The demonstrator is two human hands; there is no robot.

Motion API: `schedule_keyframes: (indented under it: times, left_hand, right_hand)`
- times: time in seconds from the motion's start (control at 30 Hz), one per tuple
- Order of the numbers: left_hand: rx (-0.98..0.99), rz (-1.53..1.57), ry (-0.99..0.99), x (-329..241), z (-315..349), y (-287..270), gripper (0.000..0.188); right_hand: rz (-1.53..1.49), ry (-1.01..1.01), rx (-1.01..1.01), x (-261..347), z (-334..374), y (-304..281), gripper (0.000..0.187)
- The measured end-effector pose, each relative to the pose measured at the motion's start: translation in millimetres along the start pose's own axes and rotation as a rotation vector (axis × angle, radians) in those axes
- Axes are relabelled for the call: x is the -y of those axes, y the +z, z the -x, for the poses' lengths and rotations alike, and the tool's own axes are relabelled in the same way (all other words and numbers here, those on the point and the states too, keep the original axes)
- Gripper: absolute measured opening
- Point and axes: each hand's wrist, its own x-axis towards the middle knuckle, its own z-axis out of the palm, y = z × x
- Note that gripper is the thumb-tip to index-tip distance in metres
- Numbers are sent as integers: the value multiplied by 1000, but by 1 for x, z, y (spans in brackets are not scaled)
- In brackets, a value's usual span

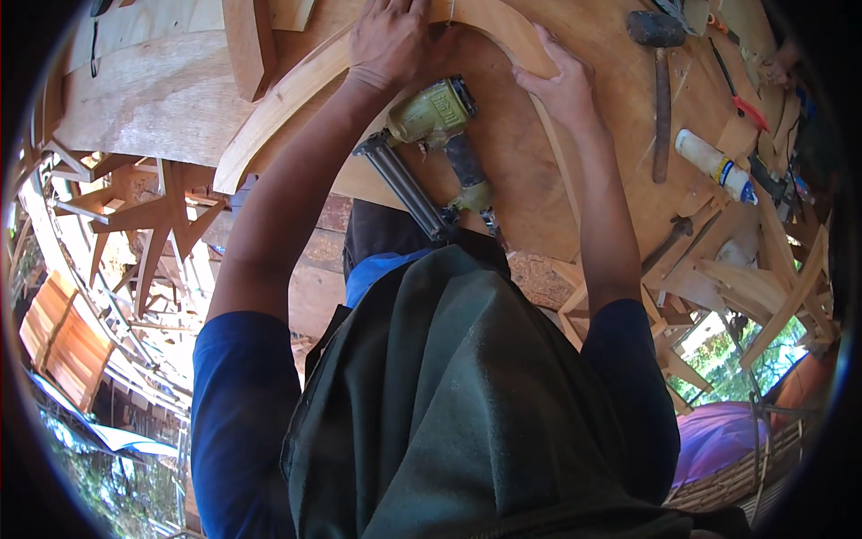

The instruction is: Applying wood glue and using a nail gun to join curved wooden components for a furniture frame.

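Note:
A curved wooden frame (292, 94) arches across the wooden worktop at the top of the head view. My left hand (388, 40) is closed over its upper left part, with the fingertips partly cut off by the picture's edge. My right hand (566, 83) grips the arch's right side, thumb on the inner edge and fingers along the outer. Below that hand a slim wooden piece (558, 148) runs down toward me. Between my forearms a green and black nail gun (435, 117) lies on its side, held by neither hand.
Right of my right hand lie a mallet (660, 99), a white glue bottle (714, 166) and a red-handled tool (750, 112). Cut wooden parts (763, 278) crowd the lower right. More angled pieces (157, 220) stand at left. Another person's hand (783, 65) shows at far right.

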Motion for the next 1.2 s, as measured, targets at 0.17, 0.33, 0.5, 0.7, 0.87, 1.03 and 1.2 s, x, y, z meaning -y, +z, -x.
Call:
schedule_keyframes:
  times: [0.17,0.33,0.5,0.7,0.87,1.03,1.2]
  left_hand:
    - [-11,-54,38,15,4,14,66]
    - [-12,-55,55,15,2,19,67]
    - [-90,-195,82,2,-4,14,68]
    - [-135,-191,86,-5,-5,7,69]
    - [-137,-201,82,-3,-7,15,70]
    - [-115,-162,30,-5,-9,18,72]
    - [-157,-197,19,1,2,7,73]
  right_hand:
    - [48,-7,0,4,-2,-3,71]
    - [-8,2,6,3,-1,-5,73]
    - [78,73,89,26,-10,-24,76]
    - [-109,25,-114,72,-88,-44,84]
    - [588,-149,-452,32,-155,-16,78]
    - [132,-38,-255,45,-150,-24,62]
    - [-11,-326,95,113,-84,-17,31]
